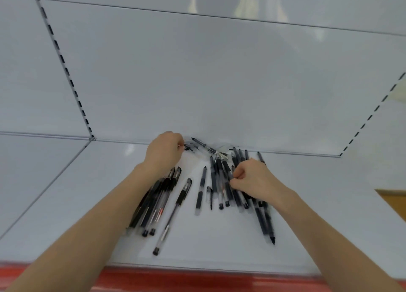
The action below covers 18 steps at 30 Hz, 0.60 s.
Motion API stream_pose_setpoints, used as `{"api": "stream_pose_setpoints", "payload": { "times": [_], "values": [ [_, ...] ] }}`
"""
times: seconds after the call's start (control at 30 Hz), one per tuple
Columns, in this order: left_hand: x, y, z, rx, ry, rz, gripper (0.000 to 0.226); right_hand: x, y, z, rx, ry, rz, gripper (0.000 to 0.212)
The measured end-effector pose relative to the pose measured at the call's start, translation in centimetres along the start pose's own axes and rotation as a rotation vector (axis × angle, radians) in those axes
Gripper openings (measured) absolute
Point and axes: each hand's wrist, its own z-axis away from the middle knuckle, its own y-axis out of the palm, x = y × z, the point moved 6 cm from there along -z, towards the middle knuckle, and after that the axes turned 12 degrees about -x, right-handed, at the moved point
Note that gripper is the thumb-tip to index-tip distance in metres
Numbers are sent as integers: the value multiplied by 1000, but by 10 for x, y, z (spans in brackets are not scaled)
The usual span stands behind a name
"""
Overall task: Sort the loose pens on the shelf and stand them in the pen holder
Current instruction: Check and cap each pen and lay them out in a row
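- Sorting looked barely begun: pens [184, 195] lay loose on the shelf [87, 193].
- Left hand [163, 152] pinched a blurred dark item [187, 148] at the back; right hand [250, 179] gripped the right cluster [219, 182].
- Pen holder wasn't visible.

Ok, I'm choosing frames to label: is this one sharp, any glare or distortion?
Head view: pens by the right hand are smeared, the red edge is blurred, glare sits on the back panel, the wide lens bends straight lines.

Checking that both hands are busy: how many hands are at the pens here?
2. The left hand reaches for a pen by the back wall, its grip blurred; the right hand grips pens in the right-hand bundle.
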Motion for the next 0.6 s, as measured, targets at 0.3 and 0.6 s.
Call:
{"api": "stream_pose_setpoints", "payload": {
  "times": [0.3,0.6],
  "values": [
    [2,29,-28,113,-5,-49,20,-5,-9,0,-139,34,-285,7],
    [-1,36,-30,150,36,-11,21,-8,-3,-3,-115,35,-362,4]
  ]
}}
